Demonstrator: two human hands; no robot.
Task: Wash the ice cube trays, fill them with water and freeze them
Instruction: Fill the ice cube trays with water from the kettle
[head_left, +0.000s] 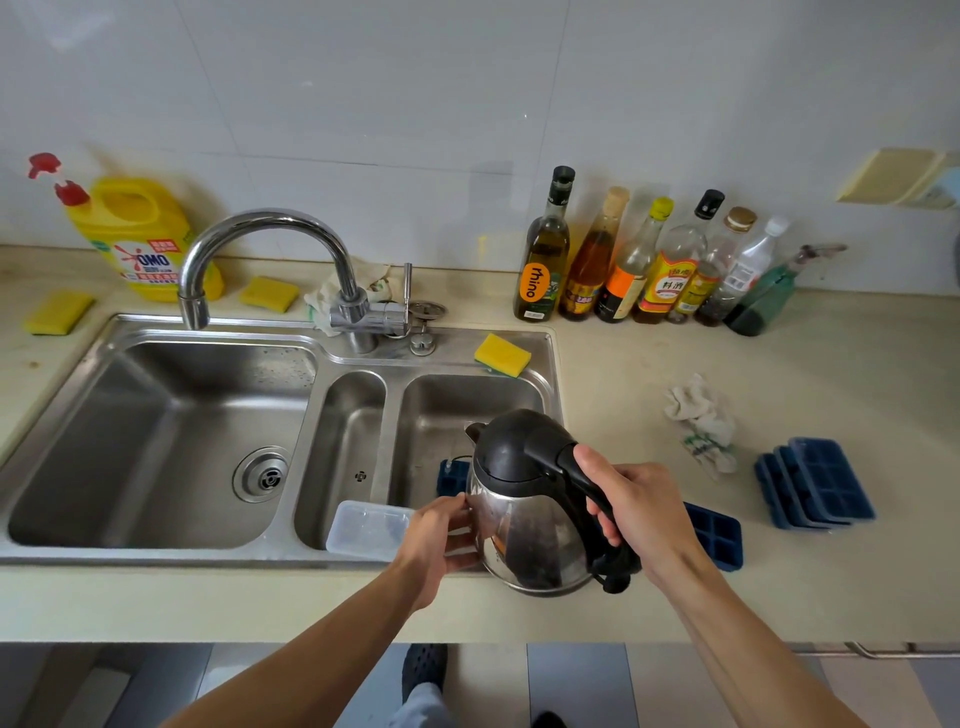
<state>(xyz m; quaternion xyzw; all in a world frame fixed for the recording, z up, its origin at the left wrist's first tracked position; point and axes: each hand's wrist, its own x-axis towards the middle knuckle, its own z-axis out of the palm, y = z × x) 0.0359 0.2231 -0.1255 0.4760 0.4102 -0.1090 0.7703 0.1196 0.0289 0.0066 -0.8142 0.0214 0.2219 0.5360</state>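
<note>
A steel kettle (524, 525) with a black lid and handle hangs over the front edge of the right sink basin (441, 410). My right hand (631, 506) grips its black handle. My left hand (441, 535) rests its fingers against the kettle's steel side. A blue ice cube tray (717, 535) lies under the kettle, with one end (451, 475) showing in the right basin and the other on the counter. A stack of blue ice cube trays (815, 483) lies on the counter at the right. A clear plastic lid (369, 527) leans at the front of the narrow middle basin.
The curved tap (260, 244) points over the large left basin (156, 441). Yellow sponges (501, 354) lie around the sink, and a yellow detergent jug (137, 234) stands at the back left. Several bottles (639, 260) line the back wall. A crumpled cloth (701, 415) lies on the counter.
</note>
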